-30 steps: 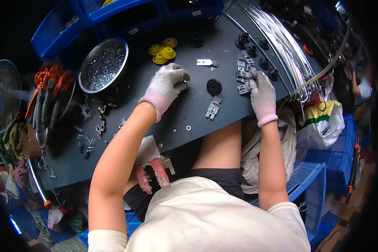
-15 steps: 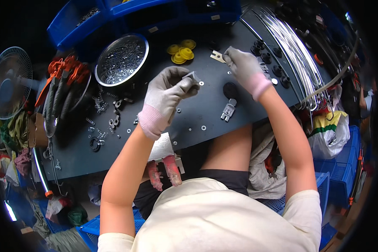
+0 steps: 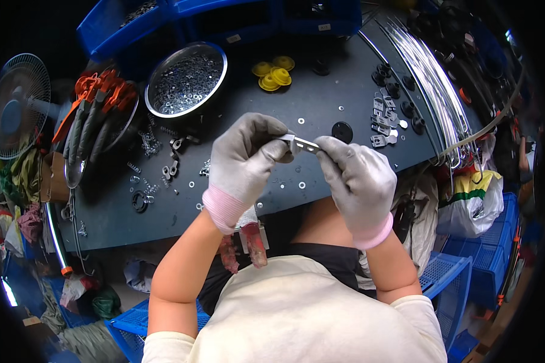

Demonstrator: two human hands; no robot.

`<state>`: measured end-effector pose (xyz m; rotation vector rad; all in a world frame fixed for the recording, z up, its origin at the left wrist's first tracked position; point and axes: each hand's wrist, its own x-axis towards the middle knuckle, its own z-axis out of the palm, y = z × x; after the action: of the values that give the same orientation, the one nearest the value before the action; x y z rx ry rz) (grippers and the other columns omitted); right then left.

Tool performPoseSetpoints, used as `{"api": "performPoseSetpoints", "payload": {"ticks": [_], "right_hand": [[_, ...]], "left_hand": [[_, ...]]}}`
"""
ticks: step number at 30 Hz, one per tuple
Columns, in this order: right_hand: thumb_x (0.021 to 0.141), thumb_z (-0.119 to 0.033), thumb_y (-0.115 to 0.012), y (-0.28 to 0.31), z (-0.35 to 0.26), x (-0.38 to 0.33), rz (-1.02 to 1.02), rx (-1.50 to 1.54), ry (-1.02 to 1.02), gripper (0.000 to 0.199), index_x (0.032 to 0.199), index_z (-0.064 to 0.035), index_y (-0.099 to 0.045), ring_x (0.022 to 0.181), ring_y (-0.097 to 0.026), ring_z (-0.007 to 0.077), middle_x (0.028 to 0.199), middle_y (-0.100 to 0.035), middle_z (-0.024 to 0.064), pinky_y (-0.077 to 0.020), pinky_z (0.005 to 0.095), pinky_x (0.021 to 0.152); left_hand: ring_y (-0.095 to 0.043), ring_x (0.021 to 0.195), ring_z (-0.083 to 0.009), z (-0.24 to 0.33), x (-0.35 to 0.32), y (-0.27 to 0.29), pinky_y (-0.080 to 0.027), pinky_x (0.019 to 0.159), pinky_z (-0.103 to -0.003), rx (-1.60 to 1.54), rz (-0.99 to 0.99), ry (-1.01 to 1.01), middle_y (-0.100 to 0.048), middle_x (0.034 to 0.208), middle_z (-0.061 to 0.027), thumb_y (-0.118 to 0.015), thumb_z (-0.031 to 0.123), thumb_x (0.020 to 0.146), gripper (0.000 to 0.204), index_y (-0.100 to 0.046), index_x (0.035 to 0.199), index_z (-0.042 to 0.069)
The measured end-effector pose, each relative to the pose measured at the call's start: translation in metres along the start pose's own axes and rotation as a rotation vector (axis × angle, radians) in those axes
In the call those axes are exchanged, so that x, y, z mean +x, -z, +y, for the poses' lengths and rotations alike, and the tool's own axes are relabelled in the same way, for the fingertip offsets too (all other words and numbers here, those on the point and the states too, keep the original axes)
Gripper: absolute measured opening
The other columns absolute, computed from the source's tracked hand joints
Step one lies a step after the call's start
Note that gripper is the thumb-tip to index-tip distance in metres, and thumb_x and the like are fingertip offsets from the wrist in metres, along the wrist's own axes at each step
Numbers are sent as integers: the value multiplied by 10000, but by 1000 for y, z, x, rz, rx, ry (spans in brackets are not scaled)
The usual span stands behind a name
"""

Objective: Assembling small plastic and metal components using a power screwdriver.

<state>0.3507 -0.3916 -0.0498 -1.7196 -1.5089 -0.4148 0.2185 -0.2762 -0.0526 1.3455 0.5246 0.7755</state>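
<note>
I see both gloved hands raised over the near edge of the dark desk (image 3: 321, 78), meeting around one small metal bracket (image 3: 301, 144). My left hand (image 3: 243, 162) is curled nearly closed, thumb and fingertips pinching the bracket's left end. My right hand (image 3: 358, 178) is closed on the other end, its fingers (image 3: 333, 148) pressed against the metal. The bracket sits level between the two hands, above the desk rather than on it.

Just beyond the right hand lies a round black cap (image 3: 342, 131) on the desk, and further right a cluster of similar metal brackets (image 3: 381, 118) beside more black caps (image 3: 399, 100). Small washers (image 3: 301, 184) are scattered under and around the hands. At the far left stands a steel bowl (image 3: 186, 78) full of small metal parts, with yellow discs (image 3: 272, 72) just to its right. A bundle of bright wire rods (image 3: 430, 85) curves along the desk's right edge.
</note>
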Motion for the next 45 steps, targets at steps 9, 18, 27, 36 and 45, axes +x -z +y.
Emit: {"api": "performPoseSetpoints", "payload": {"ticks": [9,18,27,36,45], "right_hand": [[821,-275,-649,3,-2,-13,-243,42,-1,266,978,-88,-543,673,-586,226,728,-549,36,-458,348,595],[873,-181,-577,-10,62,11,-107,824,-626,231,979,6,-492,703,-624,202,788,-605,159,-497,327,664],[777,-287,-673,-20,106,35,-220,-310,-175,316,990,-62,-605,1020,-533,340,1054,-583,143,-430,444,863],[805,-238,-657,9,64,-48,-396,-253,-401,350,1025,12,-551,913,-557,370,985,-588,196,-437,414,821],[832,-89,-628,-10,71,-57,-233,-404,-351,395,1180,17,-474,1033,-518,366,1133,-523,208,-395,403,920]], "left_hand": [[-612,730,-80,-8,-30,-22,-508,697,-238,393,-53,39,-658,794,-46,-582,21,850,99,-584,941,-19],[-421,1251,-356,4,-60,5,-362,1041,-439,-153,-169,300,-402,1313,-291,-417,177,956,521,-212,1381,-46],[-614,760,-114,-25,-81,34,-506,720,-265,799,-127,-194,-626,1038,-131,-476,-64,838,221,-594,1022,-31],[-612,643,-129,1,-98,55,-525,625,-277,10,-165,201,-594,945,-68,-484,119,941,186,-564,1090,44],[-592,985,-310,125,-35,260,-452,878,-405,1653,817,-309,-626,1048,-164,-555,317,855,369,-604,1074,24]]}}
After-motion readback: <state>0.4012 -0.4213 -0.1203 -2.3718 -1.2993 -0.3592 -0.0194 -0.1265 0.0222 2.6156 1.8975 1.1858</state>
